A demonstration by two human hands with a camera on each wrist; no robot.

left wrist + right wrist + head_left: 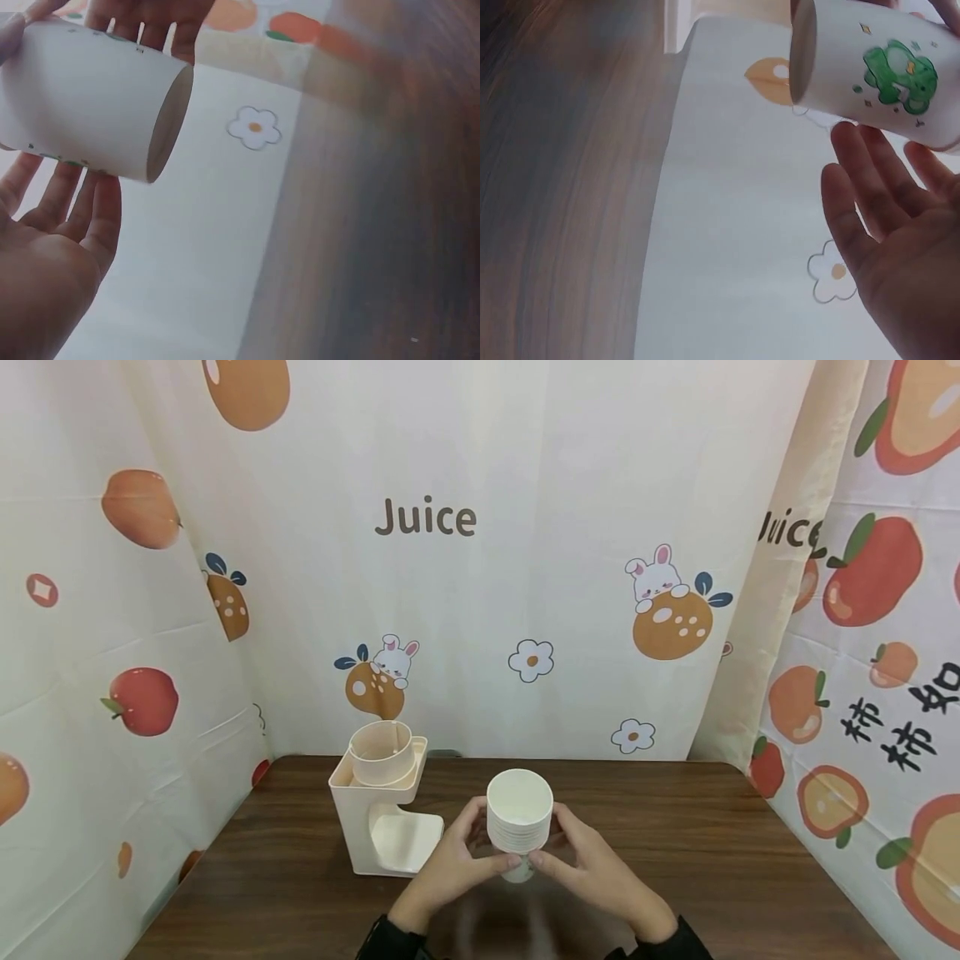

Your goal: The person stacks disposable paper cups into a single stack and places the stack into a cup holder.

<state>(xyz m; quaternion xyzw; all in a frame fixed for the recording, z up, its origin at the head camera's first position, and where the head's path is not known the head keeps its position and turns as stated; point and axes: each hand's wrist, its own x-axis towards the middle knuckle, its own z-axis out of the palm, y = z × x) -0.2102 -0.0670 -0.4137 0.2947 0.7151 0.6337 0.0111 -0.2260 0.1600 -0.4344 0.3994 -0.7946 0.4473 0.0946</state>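
A stack of white paper cups [519, 814], mouths up, is held upright above the table between both hands. From one side the left hand [457, 856] grips it, and the right hand [603, 868] grips it from the other. Both thumbs lie at the near side, low on the stack; the fingers reach round its sides and are partly hidden in the head view. The left wrist view shows the lowest cup's plain wall [90, 97] and its base edge. A green cartoon animal [901, 79] is printed on the cup in the right wrist view.
A cream plastic stand [352, 827] is on the dark wooden table [675, 827], left of the hands. It carries a round, open-topped holder [382, 756] above and a low shelf [408, 839] below. Printed curtains [525, 568] enclose the table's back and sides.
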